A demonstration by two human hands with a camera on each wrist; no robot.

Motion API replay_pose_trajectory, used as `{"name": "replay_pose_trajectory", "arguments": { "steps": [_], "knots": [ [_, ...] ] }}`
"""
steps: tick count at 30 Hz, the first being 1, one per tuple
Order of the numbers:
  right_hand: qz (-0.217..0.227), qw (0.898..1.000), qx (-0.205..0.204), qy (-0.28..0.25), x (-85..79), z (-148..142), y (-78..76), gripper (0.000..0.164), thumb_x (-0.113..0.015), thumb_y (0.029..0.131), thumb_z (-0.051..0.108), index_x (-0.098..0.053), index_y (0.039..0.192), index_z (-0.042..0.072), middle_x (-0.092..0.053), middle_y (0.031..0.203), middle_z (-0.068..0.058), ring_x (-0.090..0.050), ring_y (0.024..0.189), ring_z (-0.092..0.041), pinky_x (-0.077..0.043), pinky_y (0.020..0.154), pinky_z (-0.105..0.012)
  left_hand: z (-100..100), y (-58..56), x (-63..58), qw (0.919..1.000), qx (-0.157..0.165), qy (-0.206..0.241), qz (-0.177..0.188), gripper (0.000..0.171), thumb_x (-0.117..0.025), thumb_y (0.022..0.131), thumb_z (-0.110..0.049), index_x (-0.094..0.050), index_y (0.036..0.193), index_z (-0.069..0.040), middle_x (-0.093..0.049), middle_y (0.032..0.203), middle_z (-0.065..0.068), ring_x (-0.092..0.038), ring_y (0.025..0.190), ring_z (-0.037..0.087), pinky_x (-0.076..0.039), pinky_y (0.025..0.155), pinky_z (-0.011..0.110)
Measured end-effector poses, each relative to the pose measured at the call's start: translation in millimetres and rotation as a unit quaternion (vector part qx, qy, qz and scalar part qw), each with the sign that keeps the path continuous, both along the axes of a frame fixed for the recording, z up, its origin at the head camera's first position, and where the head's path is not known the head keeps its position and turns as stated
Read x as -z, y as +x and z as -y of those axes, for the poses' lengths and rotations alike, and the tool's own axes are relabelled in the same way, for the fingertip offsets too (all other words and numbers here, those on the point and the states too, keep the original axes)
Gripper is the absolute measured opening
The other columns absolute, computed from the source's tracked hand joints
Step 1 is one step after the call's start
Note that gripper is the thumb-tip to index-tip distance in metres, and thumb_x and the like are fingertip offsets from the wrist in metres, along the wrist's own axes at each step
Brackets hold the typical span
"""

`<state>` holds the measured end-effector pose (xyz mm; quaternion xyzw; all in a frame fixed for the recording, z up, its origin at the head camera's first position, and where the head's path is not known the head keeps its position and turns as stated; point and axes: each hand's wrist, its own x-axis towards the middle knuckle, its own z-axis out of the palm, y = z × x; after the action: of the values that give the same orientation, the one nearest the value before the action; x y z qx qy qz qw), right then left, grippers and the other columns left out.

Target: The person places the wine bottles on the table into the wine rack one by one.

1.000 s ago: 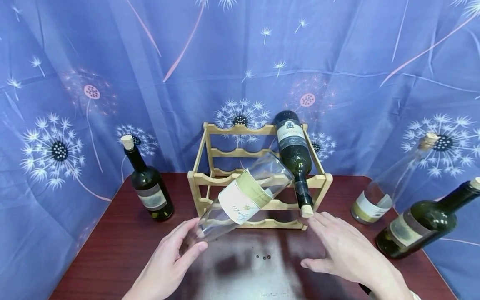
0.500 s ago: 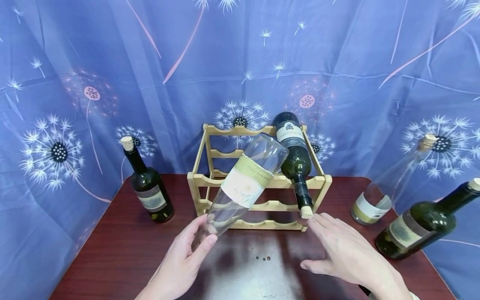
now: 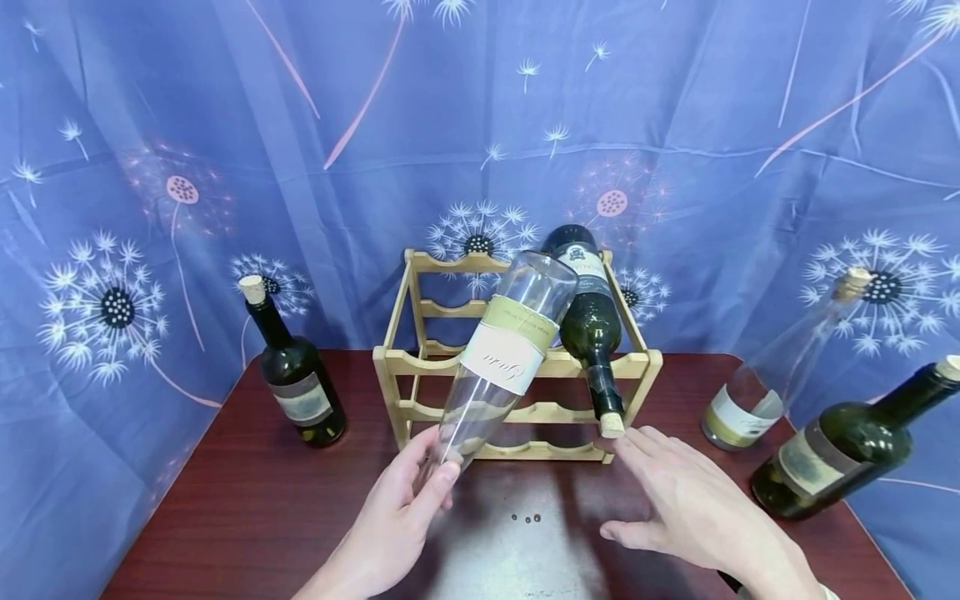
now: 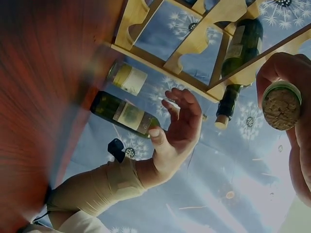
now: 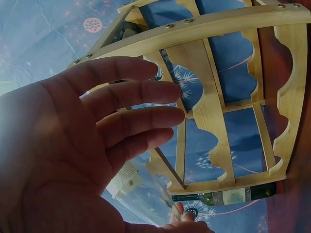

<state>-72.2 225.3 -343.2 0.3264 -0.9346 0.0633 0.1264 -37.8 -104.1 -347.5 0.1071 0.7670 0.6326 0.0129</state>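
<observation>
My left hand [image 3: 401, 512] grips a clear glass wine bottle [image 3: 501, 358] by its neck, in front of the wooden wine rack [image 3: 420, 364]. The bottle slants with its base up and to the right, overlapping the rack's top tier in the head view. Its cork end [image 4: 281, 108] faces the left wrist camera. A dark green corked wine bottle [image 3: 591, 325] lies on the rack's top tier at the right, neck toward me. Close to that bottle's cork [image 3: 612, 425], my right hand [image 3: 686, 500] hovers with its fingers extended, holding nothing, as the right wrist view also shows.
A dark green corked bottle [image 3: 300, 392] stands left of the rack. On the right stand a clear corked bottle [image 3: 738, 417] and another dark green one [image 3: 825, 458]. Several tiny dark bits [image 3: 528, 519] lie on the red-brown table [image 3: 225, 508]. A blue dandelion-print curtain [image 3: 360, 183] hangs behind.
My left hand has moved right and slightly up with the clear bottle, swinging it steeper so its base rises toward the dark bottle on the rack. My right hand has stayed put.
</observation>
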Motion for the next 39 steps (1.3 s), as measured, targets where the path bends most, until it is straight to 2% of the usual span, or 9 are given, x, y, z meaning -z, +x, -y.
{"name": "replay_pose_trajectory", "arguments": {
  "steps": [4, 7, 15, 18, 21, 27, 35, 39],
  "knots": [
    [-0.002, 1.0, 0.0, 0.002, 0.6, 0, 0.3, 0.076, -0.065, 0.068, 0.076, -0.055, 0.121, 0.022, -0.053, 0.109, 0.014, -0.05, 0.099, -0.006, -0.046, 0.083, -0.034, -5, -0.5, -1.1, 0.9999, 0.009, 0.005, 0.005, 0.034, -0.052, 0.099, -0.03, -0.049, 0.131, -0.018, -0.056, 0.081, 0.008, -0.057, 0.073, 0.021, -0.05, 0.066, 0.03],
    [-0.003, 1.0, -0.001, 0.005, 0.9, 0, 0.4, 0.074, -0.071, 0.066, 0.07, -0.056, 0.119, 0.02, -0.056, 0.113, 0.009, -0.052, 0.103, -0.01, -0.045, 0.087, -0.036, -8, -1.1, -1.6, 0.9991, 0.025, 0.031, 0.012, 0.035, -0.051, 0.1, -0.027, -0.047, 0.132, -0.015, -0.056, 0.083, 0.01, -0.056, 0.073, 0.022, -0.05, 0.065, 0.03],
    [-0.01, 1.0, -0.001, 0.009, 1.7, 0, 0.5, 0.073, -0.066, 0.068, 0.075, -0.056, 0.116, 0.02, -0.057, 0.113, 0.006, -0.053, 0.104, -0.013, -0.045, 0.089, -0.038, -20, -0.8, -5.2, 0.9934, 0.064, 0.091, 0.027, 0.034, -0.047, 0.101, -0.021, -0.044, 0.133, -0.01, -0.054, 0.087, 0.012, -0.055, 0.073, 0.022, -0.05, 0.066, 0.03],
    [-0.01, 1.0, 0.002, 0.01, 2.1, 0, 0.9, 0.073, -0.067, 0.068, 0.074, -0.057, 0.116, 0.02, -0.057, 0.116, 0.004, -0.054, 0.108, -0.017, -0.044, 0.091, -0.04, -25, 0.1, -7.3, 0.9911, 0.076, 0.105, 0.031, 0.033, -0.046, 0.102, -0.02, -0.044, 0.132, -0.007, -0.053, 0.093, 0.014, -0.055, 0.075, 0.021, -0.051, 0.067, 0.03],
    [-0.008, 1.0, 0.002, 0.01, 1.8, 1, 0.8, 0.073, -0.065, 0.068, 0.075, -0.057, 0.116, 0.021, -0.056, 0.112, 0.007, -0.053, 0.104, -0.013, -0.045, 0.089, -0.038, -29, 0.6, -8.8, 0.9882, 0.086, 0.12, 0.04, 0.033, -0.045, 0.102, -0.02, -0.044, 0.132, -0.005, -0.053, 0.1, 0.014, -0.055, 0.077, 0.02, -0.052, 0.067, 0.03],
    [0.002, 1.0, 0.004, 0.006, 0.6, 2, 0.6, 0.074, -0.056, 0.069, 0.081, -0.056, 0.118, 0.024, -0.05, 0.102, 0.017, -0.049, 0.096, -0.002, -0.046, 0.081, -0.033, -38, 1.2, -11.1, 0.9793, 0.102, 0.166, 0.054, 0.035, -0.044, 0.102, -0.019, -0.041, 0.134, -0.004, -0.054, 0.098, 0.015, -0.056, 0.077, 0.021, -0.053, 0.07, 0.031],
    [0.005, 1.0, 0.003, 0.002, 1.0, 2, 0.1, 0.075, -0.056, 0.069, 0.08, -0.056, 0.118, 0.024, -0.05, 0.102, 0.018, -0.048, 0.095, -0.002, -0.046, 0.081, -0.033, -46, 1.4, -15.8, 0.9687, 0.105, 0.213, 0.072, 0.037, -0.042, 0.103, -0.015, -0.039, 0.138, -0.004, -0.055, 0.098, 0.015, -0.057, 0.079, 0.019, -0.052, 0.074, 0.031],
    [-0.001, 1.0, -0.002, 0.003, 1.9, 1, -0.3, 0.076, -0.057, 0.07, 0.08, -0.057, 0.119, 0.021, -0.053, 0.108, 0.014, -0.049, 0.097, -0.004, -0.046, 0.082, -0.034, -50, 0.3, -19.1, 0.9583, 0.114, 0.248, 0.084, 0.039, -0.042, 0.102, -0.011, -0.036, 0.139, -0.001, -0.052, 0.107, 0.015, -0.056, 0.082, 0.019, -0.052, 0.074, 0.03]
  ]
}}
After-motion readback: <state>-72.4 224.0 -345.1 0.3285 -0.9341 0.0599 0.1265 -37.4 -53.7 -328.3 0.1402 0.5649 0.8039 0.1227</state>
